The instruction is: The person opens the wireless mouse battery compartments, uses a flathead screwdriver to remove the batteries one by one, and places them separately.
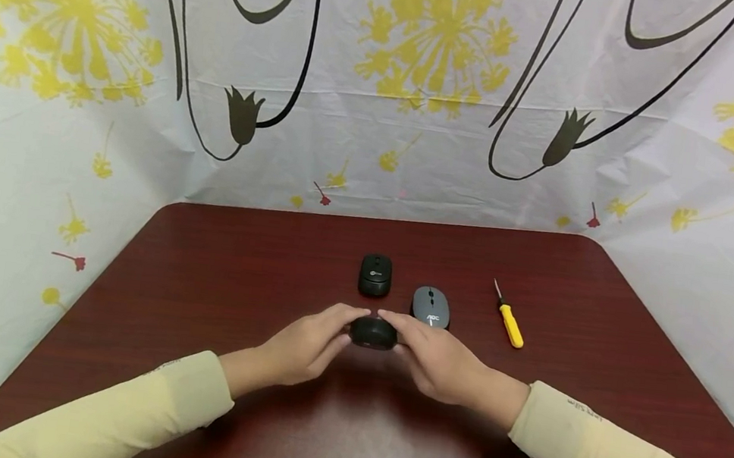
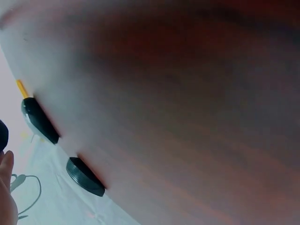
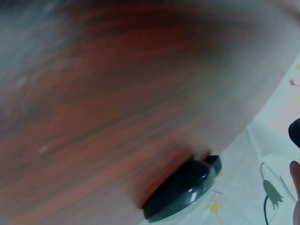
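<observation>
Between the fingertips of both hands, in the head view, is a dark rounded object that looks like a black computer mouse (image 1: 373,333), seen end-on. My left hand (image 1: 305,344) grips its left side and my right hand (image 1: 443,361) its right, thumbs lower than the fingers. The wrist views place it above the table, with only its dark edge (image 2: 3,136) and a bit of each hand showing. Just beyond the right fingers lies a grey mouse (image 1: 431,306), its near end partly covered. Another black mouse (image 1: 375,276) lies farther back.
A yellow-handled screwdriver (image 1: 510,324) lies right of the grey mouse, its tip pointing away. The dark red-brown table (image 1: 253,261) has rounded far corners. A white patterned sheet (image 1: 363,152) hangs behind it and along both sides.
</observation>
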### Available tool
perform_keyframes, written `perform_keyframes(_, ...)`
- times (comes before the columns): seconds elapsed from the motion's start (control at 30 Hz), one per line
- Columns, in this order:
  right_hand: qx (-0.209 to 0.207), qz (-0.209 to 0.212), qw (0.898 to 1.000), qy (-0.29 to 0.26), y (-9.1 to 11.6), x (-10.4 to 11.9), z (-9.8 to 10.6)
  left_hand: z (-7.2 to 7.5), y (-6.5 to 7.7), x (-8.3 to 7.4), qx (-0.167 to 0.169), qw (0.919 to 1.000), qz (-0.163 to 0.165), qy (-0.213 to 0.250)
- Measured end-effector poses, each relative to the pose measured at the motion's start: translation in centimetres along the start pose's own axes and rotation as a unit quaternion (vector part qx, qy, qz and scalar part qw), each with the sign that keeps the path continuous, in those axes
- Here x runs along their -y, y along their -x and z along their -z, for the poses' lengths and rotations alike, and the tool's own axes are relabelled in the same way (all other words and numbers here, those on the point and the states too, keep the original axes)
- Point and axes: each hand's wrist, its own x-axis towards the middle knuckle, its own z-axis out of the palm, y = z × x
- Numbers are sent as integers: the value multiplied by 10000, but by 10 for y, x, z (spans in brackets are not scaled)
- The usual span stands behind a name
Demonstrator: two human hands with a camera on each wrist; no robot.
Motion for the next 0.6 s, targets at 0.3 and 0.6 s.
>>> perform_keyframes(0.3, -344, -820, 9902, -1078, -6, 13, 2, 2, -5, -15, -421, 9891, 807, 1158)
perform_keyframes(0.6, -507, -1864, 9566, -2184, -11, 23, 4, 17, -14, -45, -765, 9533, 1895, 2224)
